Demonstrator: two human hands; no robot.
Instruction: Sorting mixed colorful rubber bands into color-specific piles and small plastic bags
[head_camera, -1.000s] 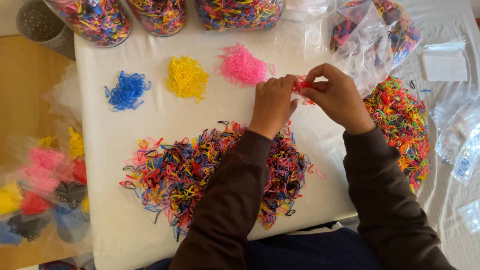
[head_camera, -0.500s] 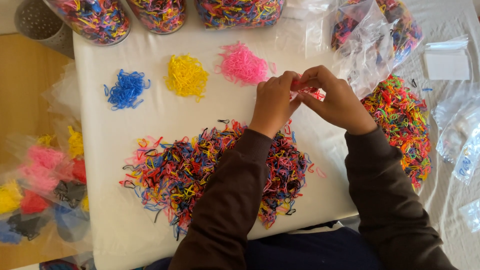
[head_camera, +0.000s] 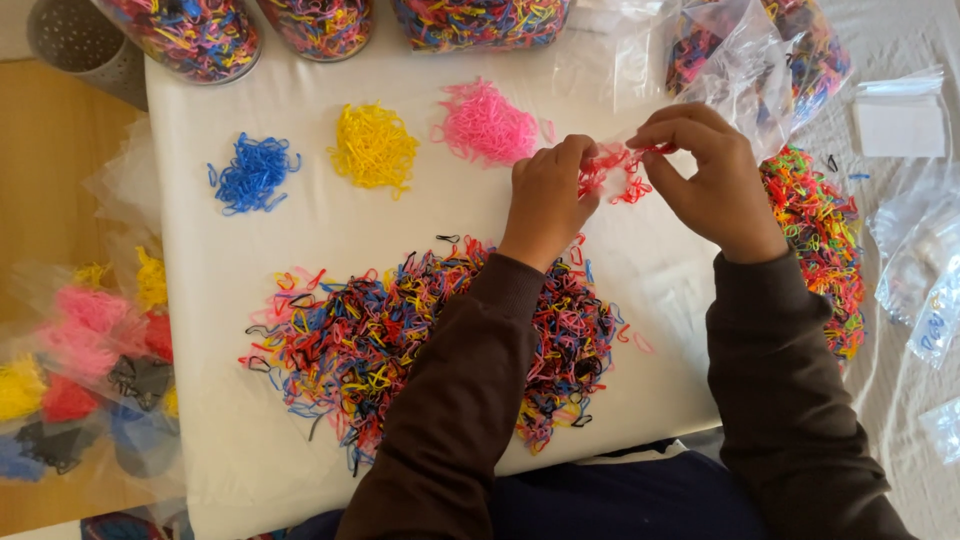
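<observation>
Two hands pull a clump of red bands apart above a white board.

Head view: the left hand (head_camera: 545, 200) pinches one end of the red bands (head_camera: 612, 172) with closed fingers, and the right hand (head_camera: 712, 175) pinches the other end with thumb and forefinger. Half a second ago the hands were touching and the bands were bunched between them; now the right hand has moved to the right and the bands are stretched out between the two. The bands hang just right of the pink pile (head_camera: 486, 122). The yellow pile (head_camera: 373, 146), the blue pile (head_camera: 252, 172) and the mixed heap (head_camera: 340, 340) on the board (head_camera: 420, 215) lie as before.
</observation>
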